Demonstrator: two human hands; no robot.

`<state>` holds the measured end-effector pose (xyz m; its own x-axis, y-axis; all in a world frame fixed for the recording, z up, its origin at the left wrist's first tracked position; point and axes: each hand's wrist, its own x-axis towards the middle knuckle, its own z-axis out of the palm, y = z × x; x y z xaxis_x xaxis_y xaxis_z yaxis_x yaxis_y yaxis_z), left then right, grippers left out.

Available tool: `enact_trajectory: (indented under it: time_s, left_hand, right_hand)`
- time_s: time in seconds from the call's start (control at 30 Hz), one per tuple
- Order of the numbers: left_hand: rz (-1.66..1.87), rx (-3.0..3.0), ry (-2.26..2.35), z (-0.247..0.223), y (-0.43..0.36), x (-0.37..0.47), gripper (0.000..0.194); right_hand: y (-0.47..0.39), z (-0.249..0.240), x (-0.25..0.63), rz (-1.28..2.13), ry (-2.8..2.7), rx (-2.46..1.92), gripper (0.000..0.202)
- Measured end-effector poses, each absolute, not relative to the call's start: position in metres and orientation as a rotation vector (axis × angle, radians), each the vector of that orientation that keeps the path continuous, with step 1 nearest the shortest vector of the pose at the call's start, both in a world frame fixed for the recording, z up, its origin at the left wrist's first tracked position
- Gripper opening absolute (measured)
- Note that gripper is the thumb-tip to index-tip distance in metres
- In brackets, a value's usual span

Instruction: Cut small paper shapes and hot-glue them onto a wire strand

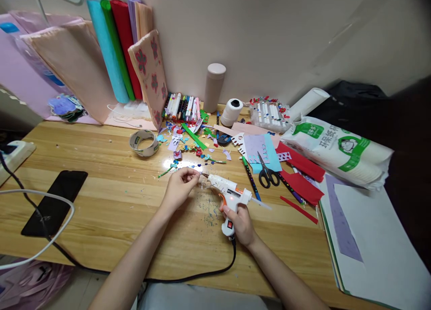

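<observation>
My right hand (243, 224) is wrapped round the grip of a white hot glue gun (225, 183) with an orange trigger. A small light glows on its side, and a clear glue stick (261, 203) pokes out of the back. The nozzle points left, close to the fingertips of my left hand (182, 184). Those fingers are pinched together; whatever they hold is too small to make out. Just beyond them lie a thin green stem (167, 171) and scattered paper scraps (190, 147) in several colours.
Black-handled scissors (268, 177) lie on blue and purple paper to the right. A tape roll (144, 143) sits at the left, with a phone (55, 203) nearer me. The glue gun's black cord (198, 276) runs along the front edge. Markers (183, 107) and a bottle (214, 87) stand at the back.
</observation>
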<state>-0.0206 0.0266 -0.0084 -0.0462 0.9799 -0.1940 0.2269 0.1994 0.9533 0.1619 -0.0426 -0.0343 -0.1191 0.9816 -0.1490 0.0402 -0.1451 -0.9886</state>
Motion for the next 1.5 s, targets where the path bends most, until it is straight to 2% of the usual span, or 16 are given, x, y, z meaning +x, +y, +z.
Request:
enact_trajectory:
  time_s: [0.33,0.53,0.73,0.9,1.03,1.17,1.33,1.5]
  left_hand:
    - [0.964,1.285,1.480,-0.009,0.026,-0.021,0.021]
    - [0.970,1.662,1.556,-0.002,0.021,-0.023,0.010]
    - [0.994,1.817,1.556,0.015,0.011,-0.029,0.008]
    - [1.139,1.643,1.605,0.034,-0.004,-0.051,0.008]
    - [1.381,1.344,1.666,0.051,-0.022,-0.084,0.009]
    - [1.540,1.100,1.706,0.063,-0.038,-0.123,0.012]
    - [1.586,0.981,1.745,0.065,-0.049,-0.154,0.016]
    - [1.462,0.964,1.748,0.051,-0.046,-0.165,0.022]
  right_hand:
    - [-0.042,-0.033,0.162,1.397,-1.262,-1.314,0.031]
    - [-0.043,-0.036,0.163,1.380,-1.299,-1.341,0.033]
    - [-0.041,-0.031,0.161,1.371,-1.330,-1.364,0.034]
    - [-0.028,-0.015,0.144,1.593,-1.396,-1.090,0.039]
    - [-0.003,0.005,0.098,1.776,-1.549,-0.806,0.038]
    - [0.034,0.020,0.022,1.704,-1.796,-0.675,0.029]
    - [0.079,0.015,-0.082,1.341,-2.131,-0.943,0.020]
    - [0.100,-0.012,-0.138,1.286,-2.120,-1.107,0.018]
